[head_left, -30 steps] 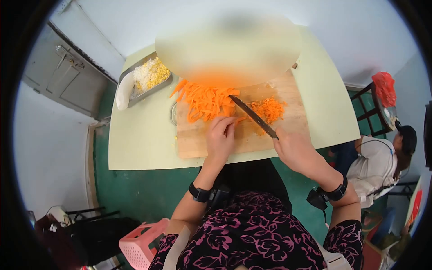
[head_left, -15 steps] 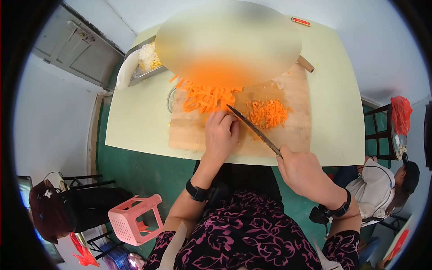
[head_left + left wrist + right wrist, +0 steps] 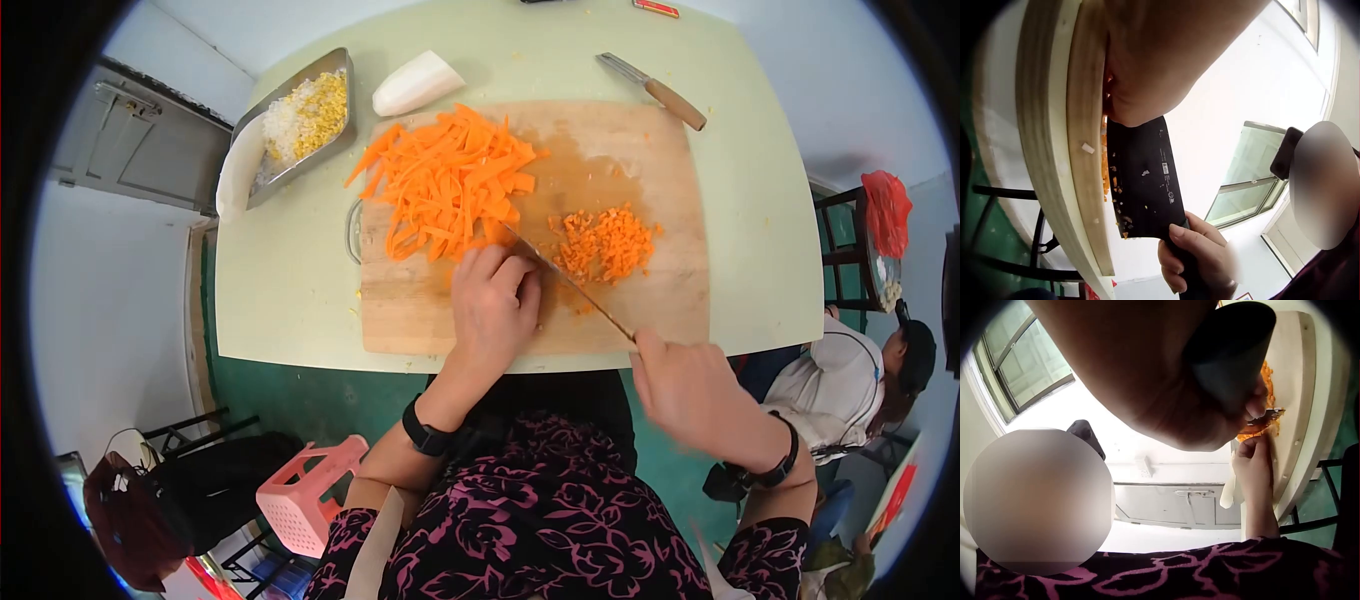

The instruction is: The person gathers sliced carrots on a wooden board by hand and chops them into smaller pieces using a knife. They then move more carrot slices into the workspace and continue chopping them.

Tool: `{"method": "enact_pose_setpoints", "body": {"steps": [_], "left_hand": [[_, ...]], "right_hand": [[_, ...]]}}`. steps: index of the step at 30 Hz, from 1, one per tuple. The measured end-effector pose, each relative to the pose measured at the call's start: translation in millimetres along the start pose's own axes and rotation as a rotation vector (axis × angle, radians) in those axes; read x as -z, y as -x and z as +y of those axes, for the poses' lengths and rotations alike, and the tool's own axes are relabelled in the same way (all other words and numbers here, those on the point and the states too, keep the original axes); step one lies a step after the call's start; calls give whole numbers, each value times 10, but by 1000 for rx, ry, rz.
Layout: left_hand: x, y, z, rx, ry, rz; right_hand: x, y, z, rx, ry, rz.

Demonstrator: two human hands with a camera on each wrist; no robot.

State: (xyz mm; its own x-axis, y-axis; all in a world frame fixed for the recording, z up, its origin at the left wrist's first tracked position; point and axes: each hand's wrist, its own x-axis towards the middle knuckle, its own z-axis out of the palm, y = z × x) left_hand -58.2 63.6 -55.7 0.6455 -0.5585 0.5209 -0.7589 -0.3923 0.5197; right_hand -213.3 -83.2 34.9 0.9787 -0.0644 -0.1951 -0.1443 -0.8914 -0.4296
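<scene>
My right hand [image 3: 700, 395] grips the handle of a black cleaver [image 3: 1147, 181]. Its blade runs edge-down across the wooden cutting board [image 3: 640, 310], the tip close by my left fingers. With fingers curled under, my left hand [image 3: 495, 300] holds carrot strips against the board; the hand hides most of what lies beneath it. A heap of long carrot strips [image 3: 450, 185] lies just beyond the left hand. On the blade's other side is a pile of finely diced carrot [image 3: 605, 243]. In the left wrist view, small bits cling to the blade.
At the back left stands a metal tray [image 3: 350, 90] with chopped white and yellow food, a long white piece [image 3: 238, 170] on its edge. A peeled white radish piece [image 3: 415, 83] and a wooden-handled peeler [image 3: 675, 102] lie behind the board. A person [image 3: 835, 370] sits at right.
The head view has shifted, bringing the radish piece and peeler into sight. The cleaver stays beside the left fingers, its handle a little farther right, and the right hand is blurred by motion.
</scene>
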Motion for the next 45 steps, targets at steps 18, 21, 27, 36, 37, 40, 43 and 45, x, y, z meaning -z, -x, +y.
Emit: {"method": "enact_pose_setpoints", "body": {"steps": [18,21,27,36,37,40,43,45], "left_hand": [[-20,39,5,4,16,6],[-11,41,-9,-31,34,24],[2,117,8,-30,56,53],[10,86,9,-47,49,33],[18,90,16,-55,35,30],[32,83,21,-70,7,32],[57,49,16,-109,-41,-37],[87,-13,-8,-116,-48,-98]], "right_hand": [[66,33,25,-5,89,-74],[109,-25,119,10,17,-48],[170,29,149,7,0,-45],[143,-27,125,11,12,-49],[168,-26,158,14,-18,-31],[342,76,239,-43,-76,-3],[413,103,223,-269,-295,23],[373,124,173,-329,-475,40]]}}
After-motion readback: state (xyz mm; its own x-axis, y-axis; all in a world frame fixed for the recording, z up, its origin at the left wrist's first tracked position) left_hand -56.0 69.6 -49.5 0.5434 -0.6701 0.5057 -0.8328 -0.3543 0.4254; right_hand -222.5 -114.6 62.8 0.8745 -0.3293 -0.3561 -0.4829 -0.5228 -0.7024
